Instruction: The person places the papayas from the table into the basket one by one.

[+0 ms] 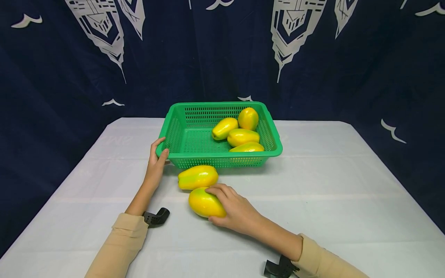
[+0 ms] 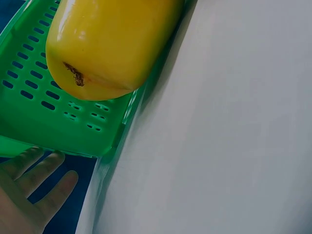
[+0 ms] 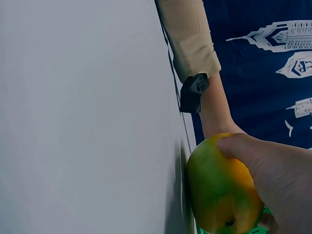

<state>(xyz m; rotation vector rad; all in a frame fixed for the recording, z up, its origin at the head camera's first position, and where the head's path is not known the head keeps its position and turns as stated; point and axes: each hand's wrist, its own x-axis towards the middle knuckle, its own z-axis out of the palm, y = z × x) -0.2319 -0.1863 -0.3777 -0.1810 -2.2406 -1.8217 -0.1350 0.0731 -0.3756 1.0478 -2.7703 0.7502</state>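
Observation:
My left hand (image 1: 155, 166) holds the near left corner of a green plastic basket (image 1: 219, 154), thumb and fingers at its rim. In the left wrist view, fingers (image 2: 41, 173) of that hand show beside the basket wall. My right hand (image 1: 238, 210) grips a yellow papaya (image 1: 206, 202) with a greenish patch, low over the white table. The right wrist view shows the thumb (image 3: 239, 146) across this papaya (image 3: 219, 187). Just behind it, a second papaya (image 1: 198, 177) lies in front of the basket. Several papayas (image 1: 243, 137) rest in the basket's right half.
A white cloth covers the table (image 1: 330, 185), which has rounded far corners (image 1: 342, 125). Behind it hangs a dark blue curtain (image 1: 208, 58) with white building prints. Black wrist devices (image 1: 157, 217) sit at both sleeve ends.

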